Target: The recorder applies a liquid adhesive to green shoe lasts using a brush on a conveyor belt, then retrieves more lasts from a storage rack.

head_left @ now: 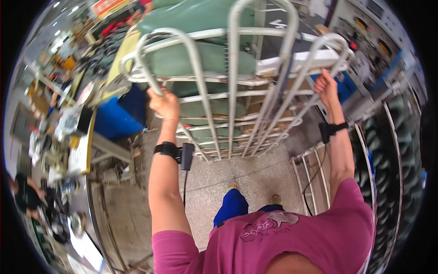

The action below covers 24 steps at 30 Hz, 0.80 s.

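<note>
A tall white metal rack cart [232, 91] stands right in front of me, its looped tube ends at the top. Green padded pieces [191, 59] lie stacked on its shelves, and a dark grey piece [285, 48] rests at the upper right. My left hand [165, 105] is closed round the left tube of the cart. At the right side, my right hand [325, 87] has its fingers curled at the cart's frame near a slanting tube. Both wrists wear black straps, each with a cable.
On the left are a blue bin [116, 116] and a worktable [84, 153] with machines along it. A person [32, 194] is at the far left. White tubular racks [358, 150] holding dark green pieces [388, 160] line the right side. Speckled floor [210, 176] shows around my feet.
</note>
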### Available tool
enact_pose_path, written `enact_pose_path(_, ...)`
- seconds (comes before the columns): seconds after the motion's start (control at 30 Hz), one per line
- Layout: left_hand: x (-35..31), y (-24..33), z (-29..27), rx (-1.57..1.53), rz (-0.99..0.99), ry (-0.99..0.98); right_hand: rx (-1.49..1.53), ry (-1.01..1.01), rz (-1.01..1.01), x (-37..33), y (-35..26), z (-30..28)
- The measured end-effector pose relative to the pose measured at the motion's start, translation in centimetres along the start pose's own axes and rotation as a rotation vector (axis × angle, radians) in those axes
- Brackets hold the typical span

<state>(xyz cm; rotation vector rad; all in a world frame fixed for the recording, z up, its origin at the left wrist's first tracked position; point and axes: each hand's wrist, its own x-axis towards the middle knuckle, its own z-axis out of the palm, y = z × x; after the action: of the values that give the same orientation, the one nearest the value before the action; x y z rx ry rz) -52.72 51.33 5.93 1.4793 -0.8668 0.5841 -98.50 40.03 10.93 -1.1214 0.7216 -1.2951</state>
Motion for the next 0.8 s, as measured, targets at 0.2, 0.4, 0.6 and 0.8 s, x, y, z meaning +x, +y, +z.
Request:
enact_pose_path(0.2, 3.5, -4.5, 3.1, -0.144, 0.007, -0.057, -0.023, 0.067, 0.027, -2.5, 1.9, 4.2)
enact_pose_path(0.4, 4.8, -4.6, 6.0, -0.19, -0.032, -0.119, -0.038, 0.33, -0.086, -4.9, 2.3, 5.7)
enact_pose_path(0.6, 6.1, -3.4, 6.0, -0.445, -0.295, -0.392, -0.206, 0.349, -0.126, -9.3, 3.3, 6.9)
enact_pose_path(0.8, 7.7, -6.6, 8.2, -0.714, -0.365, -0.486, -0.31, 0.533, -0.267, -12.4, 4.4, 10.3)
